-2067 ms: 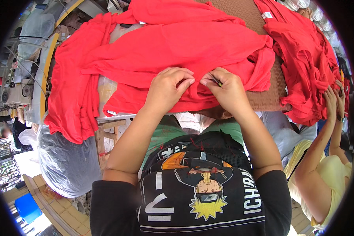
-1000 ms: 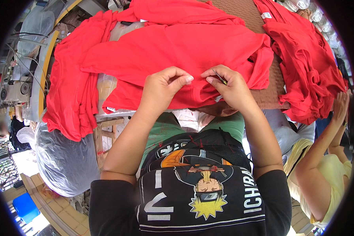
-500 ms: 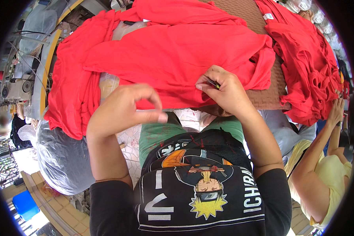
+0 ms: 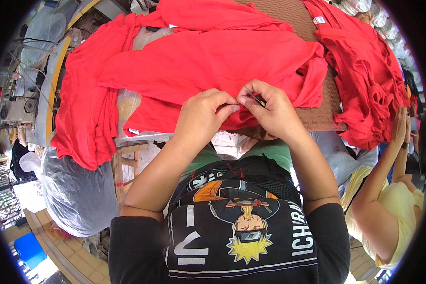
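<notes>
A red garment (image 4: 184,61) lies spread over the table in front of me. My right hand (image 4: 275,111) is closed round a small dark tool (image 4: 256,98) with a yellow-green part, mostly hidden in the palm. My left hand (image 4: 204,112) pinches thumb against forefinger, its tips almost meeting the right fingertips over the garment's near part. What sits in that pinch, a bit of cloth or thread, is too small to tell. A white label (image 4: 133,131) shows at the garment's near left corner.
More red garments are heaped at the left (image 4: 87,94) and right (image 4: 364,80) of the brown textured tabletop (image 4: 324,116). A large plastic-wrapped bundle (image 4: 78,194) stands on the floor at left. On the right a co-worker in yellow (image 4: 393,213) reaches toward the right heap.
My left hand has come up and right, closing from an open curl into a pinch beside my right hand. The right hand stays in place, still holding the small tool.
</notes>
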### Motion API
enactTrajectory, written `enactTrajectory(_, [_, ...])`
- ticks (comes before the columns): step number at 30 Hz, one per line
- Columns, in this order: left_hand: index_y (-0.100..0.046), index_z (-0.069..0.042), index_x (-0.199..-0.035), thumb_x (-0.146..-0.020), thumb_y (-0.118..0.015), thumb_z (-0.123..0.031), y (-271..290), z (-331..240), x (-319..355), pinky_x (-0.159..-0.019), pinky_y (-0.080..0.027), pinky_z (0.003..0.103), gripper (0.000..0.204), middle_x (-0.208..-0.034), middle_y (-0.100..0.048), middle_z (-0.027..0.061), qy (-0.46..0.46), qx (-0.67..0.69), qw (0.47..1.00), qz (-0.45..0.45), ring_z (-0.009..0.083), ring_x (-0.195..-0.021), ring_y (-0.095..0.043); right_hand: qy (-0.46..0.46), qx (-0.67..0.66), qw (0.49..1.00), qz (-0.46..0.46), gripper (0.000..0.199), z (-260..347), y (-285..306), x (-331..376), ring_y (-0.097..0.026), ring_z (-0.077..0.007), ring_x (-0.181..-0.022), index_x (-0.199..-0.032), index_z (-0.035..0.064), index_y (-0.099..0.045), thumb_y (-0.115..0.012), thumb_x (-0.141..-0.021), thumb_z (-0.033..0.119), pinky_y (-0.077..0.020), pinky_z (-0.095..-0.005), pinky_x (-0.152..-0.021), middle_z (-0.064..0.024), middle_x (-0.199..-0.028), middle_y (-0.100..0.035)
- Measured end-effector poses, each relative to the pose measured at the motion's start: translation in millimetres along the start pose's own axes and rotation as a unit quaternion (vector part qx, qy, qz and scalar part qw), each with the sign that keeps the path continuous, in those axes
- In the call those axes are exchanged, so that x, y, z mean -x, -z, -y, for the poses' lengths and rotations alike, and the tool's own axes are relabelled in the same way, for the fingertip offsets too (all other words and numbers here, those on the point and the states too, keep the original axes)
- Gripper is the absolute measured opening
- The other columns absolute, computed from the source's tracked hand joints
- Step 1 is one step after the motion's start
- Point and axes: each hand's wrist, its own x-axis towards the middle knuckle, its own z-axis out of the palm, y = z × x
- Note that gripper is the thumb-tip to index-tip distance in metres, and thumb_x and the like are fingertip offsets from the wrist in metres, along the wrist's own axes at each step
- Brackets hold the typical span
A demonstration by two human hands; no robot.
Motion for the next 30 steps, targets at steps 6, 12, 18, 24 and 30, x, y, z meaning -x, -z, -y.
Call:
enactTrajectory(6, [-0.067, -0.003, -0.095, -0.087, -0.068, -0.015, 5, 0, 2, -0.065, -0.051, 0.028, 0.014, -0.079, -0.068, 0.0092, 0.037, 0.026, 0.999, -0.006, 0.0148, -0.069, -0.065, 0.046, 0.047, 0.998, -0.023, 0.018, 8, 8, 5, -0.065, -0.0296, -0.084, -0.097, 0.0006, -0.062, -0.067, -0.085, 0.012, -0.0503, -0.0377, -0.075, -0.0152, -0.093, -0.065])
enactTrajectory(12, [-0.065, -0.003, -0.094, -0.090, -0.064, -0.021, 5, 7, 1, -0.063, -0.053, 0.036, 0.018, -0.079, -0.069, 0.0152, 0.044, 0.106, 0.993, -0.014, 0.0276, -0.076, -0.070, 0.086, 0.113, 0.990, 0.023, 0.021, 11, 25, 10, -0.064, -0.0327, -0.085, -0.100, 0.0032, -0.064, -0.068, -0.083, 0.013, -0.0504, -0.0394, -0.074, -0.0145, -0.095, -0.063])
enactTrajectory(18, [-0.064, -0.003, -0.094, -0.091, -0.063, -0.020, 6, 1, 0, -0.063, -0.053, 0.036, 0.018, -0.078, -0.069, 0.0147, 0.026, 0.074, 0.997, -0.012, 0.0270, -0.076, -0.070, 0.106, 0.129, 0.985, 0.046, 0.015, 7, 24, 11, -0.063, -0.0321, -0.081, -0.095, 0.0048, -0.066, -0.068, -0.081, 0.011, -0.0504, -0.0394, -0.070, -0.0118, -0.092, -0.062])
enactTrajectory(24, [-0.064, -0.003, -0.094, -0.091, -0.063, -0.021, 7, -1, 2, -0.061, -0.052, 0.037, 0.018, -0.077, -0.069, 0.0141, 0.017, 0.058, 0.998, -0.022, 0.0279, -0.073, -0.070, 0.108, 0.166, 0.979, 0.049, 0.021, 11, 23, 10, -0.062, -0.0284, -0.079, -0.099, 0.0025, -0.066, -0.071, -0.079, 0.008, -0.0492, -0.0344, -0.069, -0.0110, -0.088, -0.059])
enactTrajectory(30, [-0.064, -0.003, -0.094, -0.091, -0.064, -0.021, 7, 0, 2, -0.060, -0.052, 0.035, 0.018, -0.077, -0.068, 0.0130, 0.007, 0.033, 0.999, -0.019, 0.0255, -0.072, -0.069, 0.122, 0.165, 0.978, 0.044, 0.020, 11, 20, 9, -0.062, -0.0304, -0.078, -0.097, 0.0034, -0.066, -0.070, -0.078, 0.007, -0.0495, -0.0361, -0.068, -0.0113, -0.088, -0.060])
